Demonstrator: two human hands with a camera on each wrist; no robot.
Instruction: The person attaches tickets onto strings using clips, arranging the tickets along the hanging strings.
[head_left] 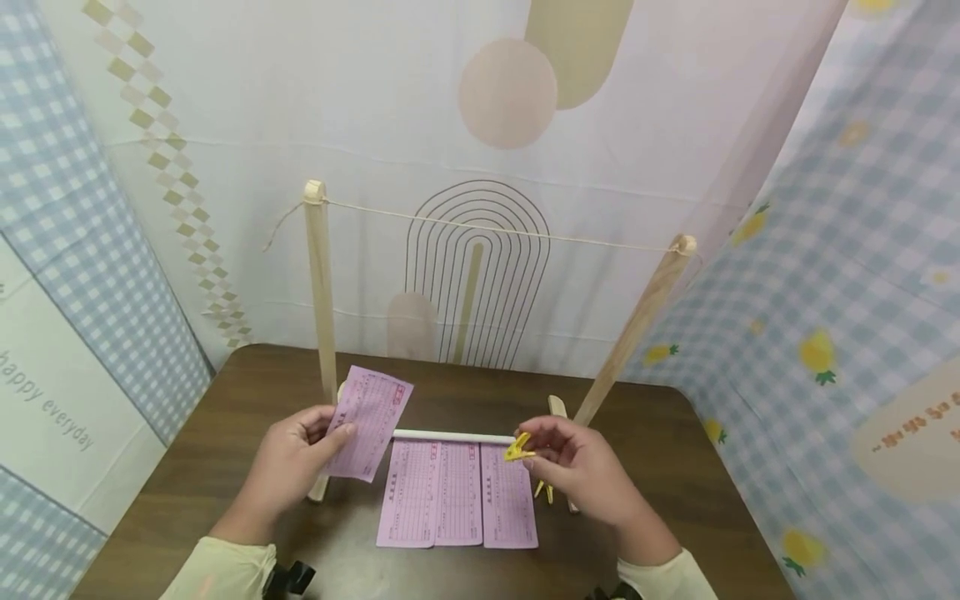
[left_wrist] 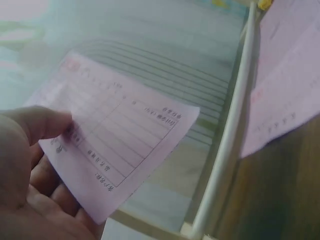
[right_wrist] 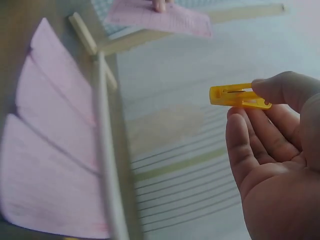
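Observation:
A pink printed form point(head_left: 372, 421) is pinched between the thumb and fingers of my left hand point(head_left: 288, 458), raised in front of the left post. In the left wrist view the thumb presses on the face of this pink slip point(left_wrist: 135, 135). My right hand point(head_left: 581, 462) pinches a yellow clothespin point(head_left: 517, 447) by its handles; the right wrist view shows the clothespin point(right_wrist: 240, 96) between thumb and fingertips. Several more pink forms point(head_left: 457, 500) lie side by side on the table between the hands. Another yellow clothespin point(head_left: 545, 492) lies just right of them, partly under the right hand.
Two wooden posts point(head_left: 321, 292) point(head_left: 637, 325) stand on the brown table point(head_left: 225, 467), a string point(head_left: 480, 227) stretched between their tops. A white rod point(head_left: 453, 436) joins them low down, behind the flat forms. Patterned cloth point(head_left: 262, 100) hangs behind and at both sides.

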